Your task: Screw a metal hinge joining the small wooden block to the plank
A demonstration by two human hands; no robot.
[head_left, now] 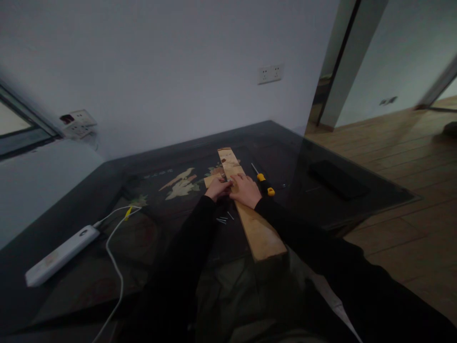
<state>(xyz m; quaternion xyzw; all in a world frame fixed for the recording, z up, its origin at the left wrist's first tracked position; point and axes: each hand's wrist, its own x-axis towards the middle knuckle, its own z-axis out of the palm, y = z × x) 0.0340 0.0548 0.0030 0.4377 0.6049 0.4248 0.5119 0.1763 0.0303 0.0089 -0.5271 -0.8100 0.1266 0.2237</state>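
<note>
A long, light wooden board (pixel 262 233) lies lengthwise across the dark table, its near end reaching the edge by my lap. My right hand (pixel 246 191) rests over the board's middle, with its fingers curled on the wood. Against the board's left side is a small flat wooden piece (pixel 212 180). My left hand (pixel 218 189) is closed at that piece, thumb and fingers meeting next to the right hand; its exact fingertip contact is partly hidden. Several thin screws or nails (pixel 222 220) lie just below the hands. To the right sits a yellow-and-black screwdriver (pixel 264 184), its shaft pointing away.
A white power strip (pixel 62 257) and its white cable (pixel 116 267) occupy the table's left side. On the right lies a flat black object (pixel 337 179). The dark table (pixel 193 143) meets a white wall with a double socket (pixel 270 74). Wooden flooring shows beyond its right edge.
</note>
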